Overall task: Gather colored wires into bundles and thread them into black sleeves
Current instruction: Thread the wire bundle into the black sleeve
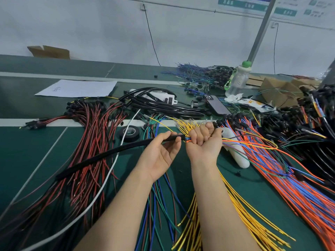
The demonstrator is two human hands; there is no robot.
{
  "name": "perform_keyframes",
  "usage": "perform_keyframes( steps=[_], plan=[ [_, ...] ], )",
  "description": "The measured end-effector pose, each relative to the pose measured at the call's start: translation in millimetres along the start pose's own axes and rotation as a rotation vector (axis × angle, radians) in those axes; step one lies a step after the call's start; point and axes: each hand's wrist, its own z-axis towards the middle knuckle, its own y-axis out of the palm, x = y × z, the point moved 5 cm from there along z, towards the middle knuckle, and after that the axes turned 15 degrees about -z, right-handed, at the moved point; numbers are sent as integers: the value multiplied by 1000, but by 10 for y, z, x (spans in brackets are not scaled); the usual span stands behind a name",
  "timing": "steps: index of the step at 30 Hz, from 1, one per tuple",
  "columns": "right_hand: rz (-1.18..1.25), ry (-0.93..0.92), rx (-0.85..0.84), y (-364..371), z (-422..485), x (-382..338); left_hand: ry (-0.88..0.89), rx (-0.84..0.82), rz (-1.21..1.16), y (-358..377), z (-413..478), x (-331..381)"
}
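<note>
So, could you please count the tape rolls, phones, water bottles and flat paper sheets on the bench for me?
Tape roll: 1
Phone: 1
Water bottle: 1
Paper sheet: 1
Total: 4

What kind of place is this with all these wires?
Probably a factory workbench for making wire harnesses: heaps of colored wires, a black tape roll, and a black sleeve.
</note>
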Motion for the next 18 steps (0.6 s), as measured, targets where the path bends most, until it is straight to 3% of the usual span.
perform_keyframes(
  steps=[12, 18],
  plan=[
    [-159, 6, -21, -10, 33, -65, 29, 37, 245, -61, 26, -16],
    [-108, -53, 14, -17, 14, -78, -81, 49, 110, -54, 2, -87]
  ],
)
